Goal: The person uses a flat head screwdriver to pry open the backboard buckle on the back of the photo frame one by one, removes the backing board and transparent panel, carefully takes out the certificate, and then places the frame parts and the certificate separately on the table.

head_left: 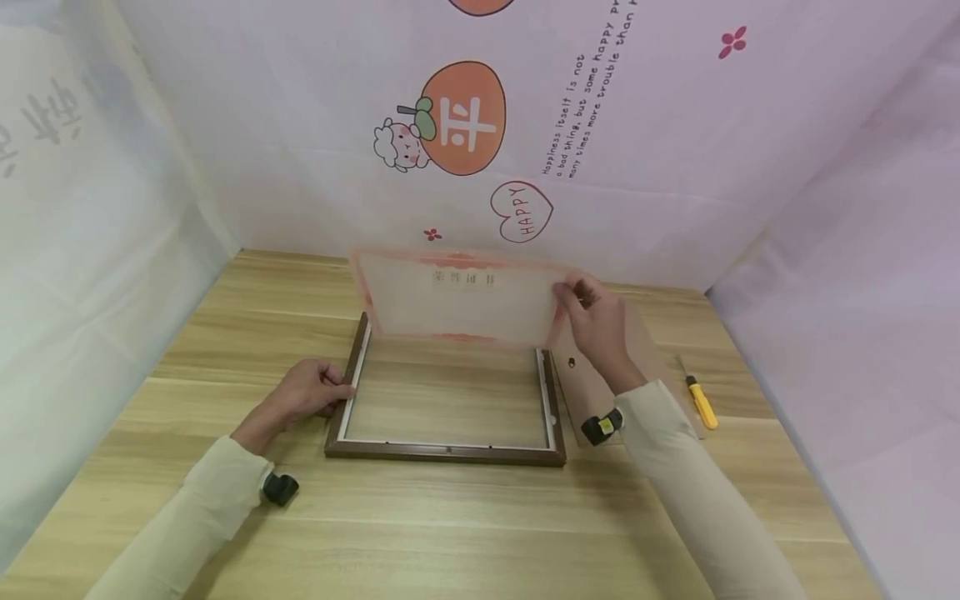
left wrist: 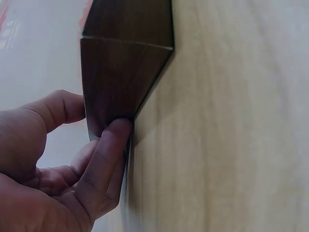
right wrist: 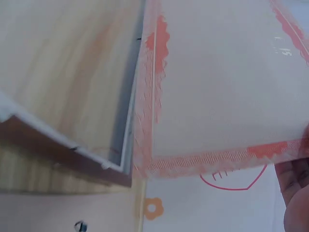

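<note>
Your right hand pinches the right edge of the certificate sheet, held tilted in the air over the far rail of the picture frame. Your left hand holds the frame's left rail, fingers curled against the dark wood; in the left wrist view the thumb presses its outer face. The frame lies flat mid-tabletop, back side up.

To seat the sheet well: keep the left grip steady so the frame doesn't skate, land the near edge inside the rebate first, then let the rest fall flat. Pinch at the border only.

The sheet is thin, semi-translucent, pale with a red-orange printed border, and flexes easily. The frame is rigid, brown wood grain with a white inner lip. The backing board beside your right wrist looks like thin fibreboard, though it's mostly hidden. A yellow utility knife lies to its right.
</note>
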Tool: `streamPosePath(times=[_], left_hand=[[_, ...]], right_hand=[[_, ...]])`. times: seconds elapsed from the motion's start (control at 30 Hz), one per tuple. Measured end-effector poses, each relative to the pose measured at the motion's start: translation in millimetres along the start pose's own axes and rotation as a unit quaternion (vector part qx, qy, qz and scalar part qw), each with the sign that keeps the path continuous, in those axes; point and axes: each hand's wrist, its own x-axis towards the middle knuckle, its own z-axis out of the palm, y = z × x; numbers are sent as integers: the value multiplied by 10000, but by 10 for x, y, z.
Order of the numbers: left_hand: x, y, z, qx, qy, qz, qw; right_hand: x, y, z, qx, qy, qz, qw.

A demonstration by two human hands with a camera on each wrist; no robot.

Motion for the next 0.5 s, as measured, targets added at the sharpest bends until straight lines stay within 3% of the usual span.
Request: streamPosePath(times=[0.2, 0.5], left_hand=[[-30, 0, -5, 34, 16, -26, 10000], [-99, -21, 20, 186, 123, -93, 9997]], right_hand=[[209, -17, 93, 799, 126, 563, 9951], [392, -71, 181, 1160, 251, 1689, 9785]])
